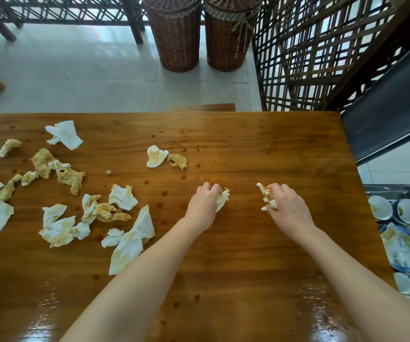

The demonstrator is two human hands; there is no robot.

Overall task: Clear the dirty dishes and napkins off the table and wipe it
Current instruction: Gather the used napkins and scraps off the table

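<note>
Two napkins are in hand, one each. Our left hand (205, 201) is curled round a stained white napkin (223, 199) and our right hand (284, 202) is bunched tight on a crumpled wad (264, 193). Both are low over the worktop (260, 144), a bit right of its middle.

What the next move turns on, we reckon, is that things lie in two opposite directions. The tray (391, 186) with the dirty bowls (379, 208) sits off the worktop's right edge and lower down, so the right hand is clearly the nearer one for dumping. Everything not yet collected lies the other way. Closest is a loose pair (156, 156), up and to the left of the left hand, near it but not touching. The big scatter (122, 197) is further left, well apart from both hands.

So probably left hand gathers and right hand feeds the tray. Sauce spots are everywhere, so the wiping doesn't look started.
</note>
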